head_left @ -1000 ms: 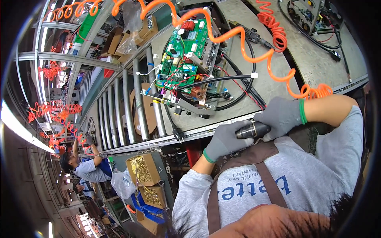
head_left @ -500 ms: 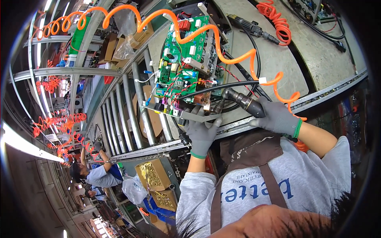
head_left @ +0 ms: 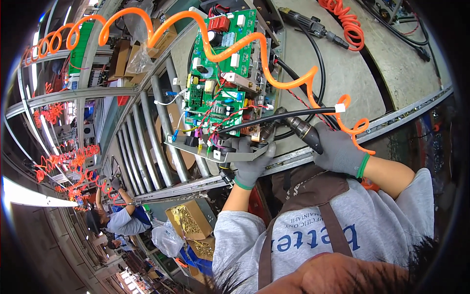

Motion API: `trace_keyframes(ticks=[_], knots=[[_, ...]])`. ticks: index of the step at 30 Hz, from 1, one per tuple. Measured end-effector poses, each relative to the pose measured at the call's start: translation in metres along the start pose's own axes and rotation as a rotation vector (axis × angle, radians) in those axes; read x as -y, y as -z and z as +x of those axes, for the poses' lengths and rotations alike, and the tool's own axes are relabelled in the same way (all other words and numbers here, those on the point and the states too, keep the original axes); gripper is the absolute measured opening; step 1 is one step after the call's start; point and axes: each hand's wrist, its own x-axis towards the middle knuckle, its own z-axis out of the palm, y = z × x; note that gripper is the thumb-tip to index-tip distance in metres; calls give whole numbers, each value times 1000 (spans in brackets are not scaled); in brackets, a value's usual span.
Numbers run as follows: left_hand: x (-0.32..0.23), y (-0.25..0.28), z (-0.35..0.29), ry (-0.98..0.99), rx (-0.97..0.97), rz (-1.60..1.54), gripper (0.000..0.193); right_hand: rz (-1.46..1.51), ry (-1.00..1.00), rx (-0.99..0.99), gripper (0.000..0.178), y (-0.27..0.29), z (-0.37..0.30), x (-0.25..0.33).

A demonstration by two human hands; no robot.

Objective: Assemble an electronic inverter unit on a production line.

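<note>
A green circuit board assembly [head_left: 227,61] with coloured wires lies on the work line in front of me. Along its near edge runs a bent metal panel [head_left: 193,149]. My left hand [head_left: 250,164], in a grey glove, grips this panel; its thumb stretches along the near side and its other fingers are partly hidden behind the metal. Closed around the dark grip of an angled power screwdriver [head_left: 301,128] is my right hand [head_left: 338,149], also gloved. The screwdriver's head points at the assembly's near right corner, where its tip is hidden. A black cable [head_left: 284,116] crosses just above the tool.
An orange coiled hose [head_left: 267,54] hangs across the assembly. Another power tool [head_left: 316,29] lies at the back right. Metal rollers [head_left: 147,137] run to the left, and boxes of brass-coloured hardware [head_left: 188,220] stand below them. A co-worker [head_left: 122,218] stands farther left.
The view has shifted slightly. The metal panel sits a little nearer to me and farther left. The black cable's white end has swung right. Both hands keep their holds.
</note>
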Motion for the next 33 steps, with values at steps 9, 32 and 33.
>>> trace_keyframes(ticks=[9,32,33], knots=[[8,4,-12,16,204,-113,65,4,102,-67,43,-15,3,-10],[8,-6,-3,-121,25,51,67,55,93,-91,55,-18,4,6],[6,-4,-1,-120,53,56,67,54,92,-91,55,-18,4,6]])
